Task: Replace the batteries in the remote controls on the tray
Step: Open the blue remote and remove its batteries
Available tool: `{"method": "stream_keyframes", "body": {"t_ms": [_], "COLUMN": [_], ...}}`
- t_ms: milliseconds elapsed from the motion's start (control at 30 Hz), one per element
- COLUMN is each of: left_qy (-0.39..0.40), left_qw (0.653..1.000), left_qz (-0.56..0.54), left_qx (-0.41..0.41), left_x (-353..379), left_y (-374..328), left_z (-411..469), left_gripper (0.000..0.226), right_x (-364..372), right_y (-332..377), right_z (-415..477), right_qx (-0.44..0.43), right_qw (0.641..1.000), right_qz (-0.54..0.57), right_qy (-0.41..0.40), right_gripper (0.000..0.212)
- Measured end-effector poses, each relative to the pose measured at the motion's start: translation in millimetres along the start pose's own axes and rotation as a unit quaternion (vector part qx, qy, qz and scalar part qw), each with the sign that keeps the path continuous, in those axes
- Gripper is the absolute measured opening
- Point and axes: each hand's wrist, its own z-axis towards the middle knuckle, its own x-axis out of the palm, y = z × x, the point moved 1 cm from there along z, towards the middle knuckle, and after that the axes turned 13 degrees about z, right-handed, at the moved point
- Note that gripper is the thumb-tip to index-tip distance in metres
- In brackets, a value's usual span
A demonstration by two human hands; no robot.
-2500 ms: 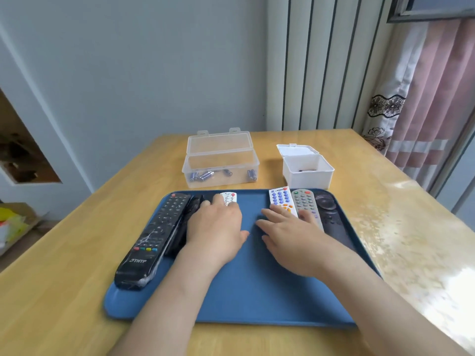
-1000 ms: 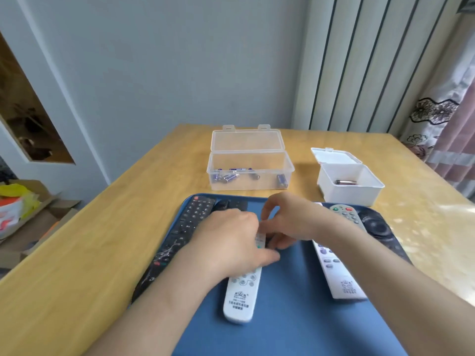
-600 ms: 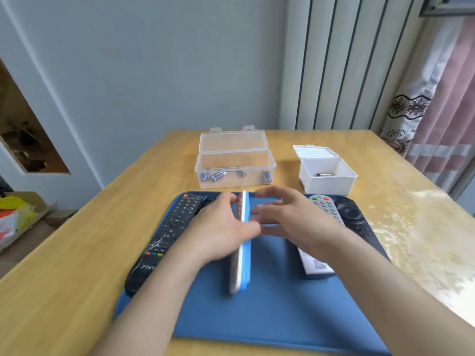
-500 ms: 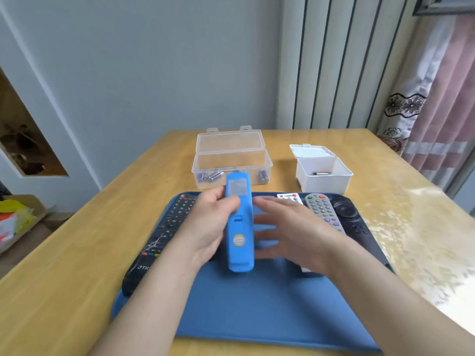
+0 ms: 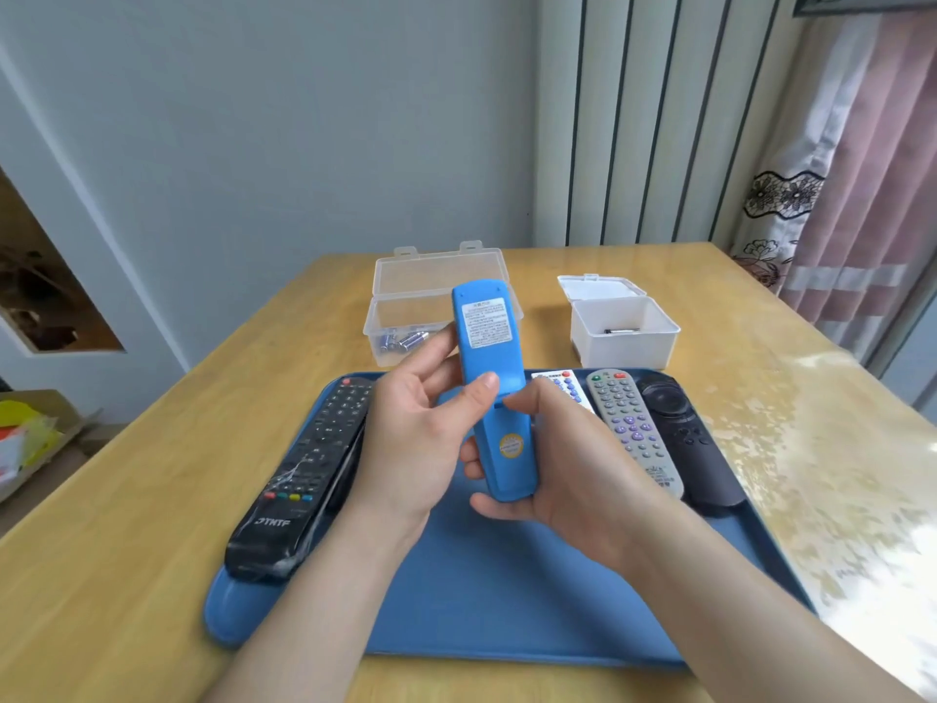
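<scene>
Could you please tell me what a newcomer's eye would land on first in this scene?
The bright blue remote grabs the eye first, held back side up by the left hand and right hand above the blue tray. A long black remote lies along the tray's left edge. Behind the tray stand an open clear box holding batteries and an open white box.

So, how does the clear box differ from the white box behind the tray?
The clear box is see-through and wide; the white box is opaque and squarer. The clear box holds several batteries; the white box shows only one battery. Both stand on the table with their lids open.
</scene>
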Motion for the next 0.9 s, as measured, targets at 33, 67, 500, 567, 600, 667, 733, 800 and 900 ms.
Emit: {"method": "stream_keyframes", "body": {"t_ms": [33, 67, 500, 567, 600, 667, 733, 800, 900], "left_qy": [0.007, 0.013, -0.022, -0.034, -0.043, -0.042, 0.03, 0.188, 0.392], "left_qw": [1.0, 1.0, 0.88, 0.907, 0.935, 0.986, 0.998, 0.979, 0.886], "left_qz": [0.002, 0.009, 0.422, 0.38, 0.318, 0.139, 0.036, 0.083, 0.242], "left_qx": [0.005, 0.011, 0.215, 0.18, 0.153, 0.086, 0.039, 0.006, -0.056], "left_x": [1, 2, 4, 8, 9, 4, -9, -21, -28], "left_y": [-1, -2, 11, 13, 11, 4, -5, -12, -10], "left_z": [-1, -2, -4, -4, -3, -1, 1, -1, -7], "left_gripper": [0.041, 0.041, 0.043, 0.038, 0.031, 0.02, 0.014, 0.017, 0.022], "right_x": [0, -1, -4, -6, -7, -10, -16, -21, -23], "right_y": [0, 0, 18, 19, 20, 22, 25, 28, 32], "right_z": [-1, -2, -9, -10, -10, -9, -6, -6, -8], "right_qx": [-0.002, -0.003, -0.017, -0.022, -0.022, -0.02, -0.021, -0.031, -0.05], "right_qw": [1.0, 1.0, 0.989, 0.989, 0.988, 0.985, 0.986, 0.989, 0.992], "right_qz": [0.002, 0.004, 0.126, 0.124, 0.135, 0.156, 0.16, 0.142, 0.114], "right_qy": [0.004, 0.011, 0.078, 0.076, 0.074, 0.068, 0.037, -0.001, -0.028], "right_gripper": [0.04, 0.041, 0.038, 0.031, 0.028, 0.032, 0.043, 0.042, 0.041]}}
